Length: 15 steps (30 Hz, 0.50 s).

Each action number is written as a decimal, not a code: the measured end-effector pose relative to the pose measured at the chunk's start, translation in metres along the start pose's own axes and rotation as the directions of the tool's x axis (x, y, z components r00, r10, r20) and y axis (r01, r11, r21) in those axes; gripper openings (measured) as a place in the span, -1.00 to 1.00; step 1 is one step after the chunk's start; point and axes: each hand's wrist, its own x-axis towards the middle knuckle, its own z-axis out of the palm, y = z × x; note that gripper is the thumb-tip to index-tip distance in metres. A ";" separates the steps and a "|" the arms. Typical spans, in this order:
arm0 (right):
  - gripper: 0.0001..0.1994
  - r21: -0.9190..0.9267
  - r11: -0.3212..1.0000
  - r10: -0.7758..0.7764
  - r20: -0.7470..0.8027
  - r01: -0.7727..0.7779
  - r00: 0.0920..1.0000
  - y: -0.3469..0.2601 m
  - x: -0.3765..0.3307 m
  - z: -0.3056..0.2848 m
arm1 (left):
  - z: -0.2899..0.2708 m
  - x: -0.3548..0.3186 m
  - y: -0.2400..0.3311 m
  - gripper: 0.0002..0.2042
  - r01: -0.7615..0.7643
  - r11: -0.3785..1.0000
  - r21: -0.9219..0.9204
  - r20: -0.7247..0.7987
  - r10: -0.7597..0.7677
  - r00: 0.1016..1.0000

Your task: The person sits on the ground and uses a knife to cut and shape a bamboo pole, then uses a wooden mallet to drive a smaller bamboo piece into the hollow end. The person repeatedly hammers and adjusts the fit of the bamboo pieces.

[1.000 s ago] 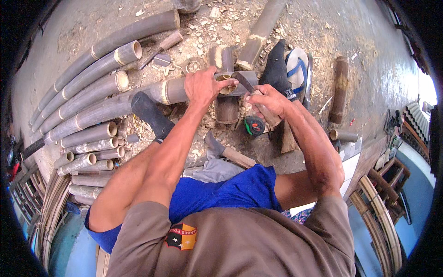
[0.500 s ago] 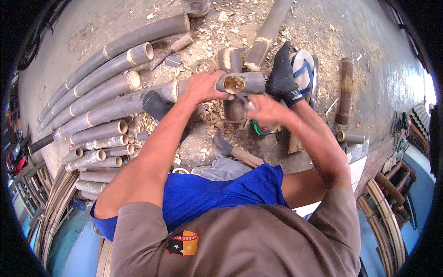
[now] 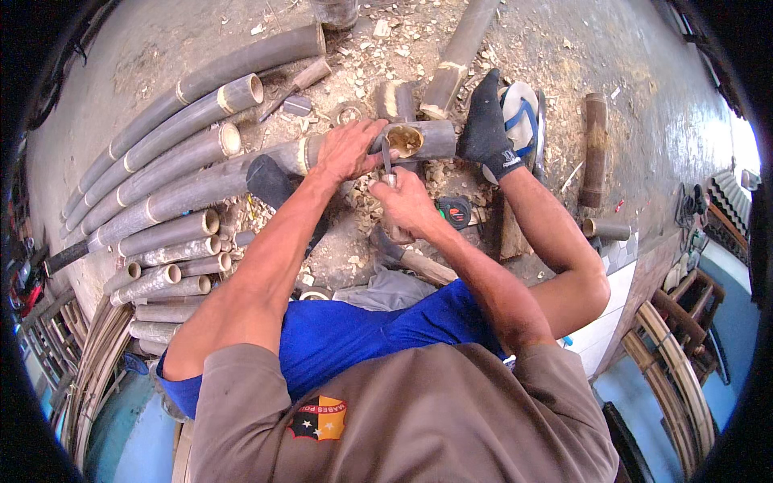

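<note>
A thick bamboo pole (image 3: 440, 138) lies across in front of me between my feet, with a rounded opening cut in its upper side near the right end. My left hand (image 3: 351, 150) is closed over the pole, just left of that opening. In my right hand (image 3: 407, 203), below the pole, is a narrow-bladed knife (image 3: 386, 153); its blade points up and meets the left rim of the opening. Most of the knife's handle is hidden by my fingers. A short bamboo block (image 3: 397, 101) lies just beyond the pole.
Several bamboo poles (image 3: 241, 56) and shorter bamboo pieces (image 3: 173, 251) lie to the left. A wooden-handled tool (image 3: 310, 74) rests beyond my left hand. Near my lap are a machete (image 3: 427, 266) and a tape measure (image 3: 455, 212). Wood chips (image 3: 362, 60) litter the floor, and a sandal (image 3: 522, 113) lies by my right foot.
My right hand has moved left and toward me, turning the knife from a slant at the opening's right side to nearly upright at its left rim. My left hand stays on the pole.
</note>
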 end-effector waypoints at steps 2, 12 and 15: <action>-0.60 0.137 0.991 0.008 -0.059 0.000 0.998 -0.005 0.000 0.015 | 0.004 -0.002 -0.001 -0.33 0.007 1.000 -0.017 -0.044 -0.007 0.999; -0.83 0.987 0.149 0.247 -0.103 0.067 0.964 -0.068 0.045 0.057 | 0.029 -0.002 -0.007 -0.48 0.060 0.998 0.009 -0.205 -0.057 0.977; -0.80 0.999 -0.020 0.460 0.052 -0.048 0.886 -0.109 0.066 0.029 | 0.083 -0.014 -0.059 -0.48 0.184 0.982 0.050 -0.117 -0.177 0.977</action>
